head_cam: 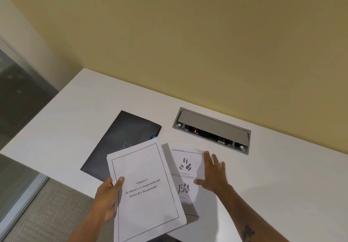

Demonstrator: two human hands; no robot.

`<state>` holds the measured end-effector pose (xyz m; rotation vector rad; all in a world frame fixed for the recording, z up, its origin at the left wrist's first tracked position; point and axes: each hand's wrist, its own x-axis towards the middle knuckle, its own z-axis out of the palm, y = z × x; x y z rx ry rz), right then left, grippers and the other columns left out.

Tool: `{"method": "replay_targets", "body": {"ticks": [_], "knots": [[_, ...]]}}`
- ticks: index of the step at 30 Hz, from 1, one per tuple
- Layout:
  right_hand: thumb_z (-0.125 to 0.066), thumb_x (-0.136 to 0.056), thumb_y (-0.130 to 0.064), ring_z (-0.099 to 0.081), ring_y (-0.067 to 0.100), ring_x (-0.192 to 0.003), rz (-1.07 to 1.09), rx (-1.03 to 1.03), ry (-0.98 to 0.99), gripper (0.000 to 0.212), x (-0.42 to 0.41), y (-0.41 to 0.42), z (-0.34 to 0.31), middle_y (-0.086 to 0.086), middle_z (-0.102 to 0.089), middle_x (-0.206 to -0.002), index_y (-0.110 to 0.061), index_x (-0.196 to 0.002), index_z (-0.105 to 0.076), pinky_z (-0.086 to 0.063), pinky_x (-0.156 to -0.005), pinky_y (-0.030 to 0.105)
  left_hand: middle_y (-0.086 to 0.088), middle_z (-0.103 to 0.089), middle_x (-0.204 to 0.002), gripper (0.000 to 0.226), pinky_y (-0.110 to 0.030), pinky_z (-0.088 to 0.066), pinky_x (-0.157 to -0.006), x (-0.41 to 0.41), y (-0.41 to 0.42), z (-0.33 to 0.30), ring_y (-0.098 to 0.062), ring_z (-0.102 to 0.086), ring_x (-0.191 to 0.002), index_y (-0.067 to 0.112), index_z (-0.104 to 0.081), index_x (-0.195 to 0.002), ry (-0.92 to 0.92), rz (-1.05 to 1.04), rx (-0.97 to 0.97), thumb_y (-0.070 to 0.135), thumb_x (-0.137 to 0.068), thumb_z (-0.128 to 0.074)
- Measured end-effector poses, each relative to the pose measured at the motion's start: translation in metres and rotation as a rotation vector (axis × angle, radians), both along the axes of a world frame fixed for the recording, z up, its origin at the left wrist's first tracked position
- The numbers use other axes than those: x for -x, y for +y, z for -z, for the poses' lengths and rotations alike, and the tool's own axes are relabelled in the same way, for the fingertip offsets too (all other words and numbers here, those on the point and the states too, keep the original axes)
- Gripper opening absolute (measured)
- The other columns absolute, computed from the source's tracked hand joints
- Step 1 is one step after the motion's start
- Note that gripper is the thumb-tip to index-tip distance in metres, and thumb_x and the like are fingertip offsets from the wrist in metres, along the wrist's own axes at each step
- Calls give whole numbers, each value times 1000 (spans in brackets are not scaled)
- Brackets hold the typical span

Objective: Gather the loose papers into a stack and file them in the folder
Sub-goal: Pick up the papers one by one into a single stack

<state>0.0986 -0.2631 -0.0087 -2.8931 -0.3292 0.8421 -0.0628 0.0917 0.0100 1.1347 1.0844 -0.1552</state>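
Observation:
My left hand (109, 198) grips the left edge of a small stack of white papers (146, 189), thumb on top; the top sheet has a border and a printed "Chapter 3" title. The stack is lifted and tilted over the table's front edge. A single loose sheet (186, 176) with small grey pictures lies flat on the table, partly under the stack. My right hand (213, 174) rests flat on that sheet's right edge, fingers spread. A dark folder (122, 138) lies shut on the table behind the stack, its near part covered by the papers.
The white table (273, 176) stands against a yellow wall. A grey cable box (211, 129) with a raised lid is set into the table at the back, right of the folder. Grey carpet and a glass partition are at the left.

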Motion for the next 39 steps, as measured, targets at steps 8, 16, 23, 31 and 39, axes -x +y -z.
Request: {"method": "replay_targets", "body": {"ticks": [8,16,23,31,39], "knots": [[-85,-85,-45,-43,29,-149,147,-102,-81,109,18,4,0,8,-50,-156,-22,-168,-19,-30,-127,45,-10,-80,-116,19,-62,-56,-98,-6,-9,-2,-35,-77,-107,16,-73,-118,-20,66,-13,19,-102,-63],[-80,-93,-8,-69,35,-123,555,-455,23,65,34,-3,2,10,-69,-136,-12,-150,-48,-59,-96,39,-8,-83,-107,19,-52,-64,-83,-17,-19,-10,-32,-80,-95,14,-71,-116,-41,140,-78,23,-101,-65],[-69,-101,-8,-74,11,-98,776,-809,119,21,39,-17,-7,-19,-78,-99,-29,-99,-73,-54,-69,5,-10,-82,-108,19,-54,-64,-84,-30,-29,-13,-35,-80,-96,14,-70,-118,-61,185,-69,23,-102,-64],[-61,-109,-17,-74,10,-120,853,-1076,327,27,55,-16,-24,-10,-80,-126,-31,-124,-78,-54,-111,40,-3,-82,-113,19,-38,-64,-76,-45,-49,-22,-25,-80,-102,22,-69,-121,-126,284,-42,19,-104,-59],[-59,-109,-26,-75,26,-123,812,-1156,479,27,62,-2,-43,3,-79,-131,-30,-131,-75,-58,-107,51,4,-81,-114,22,-32,-57,-86,-62,-70,-28,-17,-75,-111,19,-69,-121,-105,430,-95,28,-105,-57]]}}
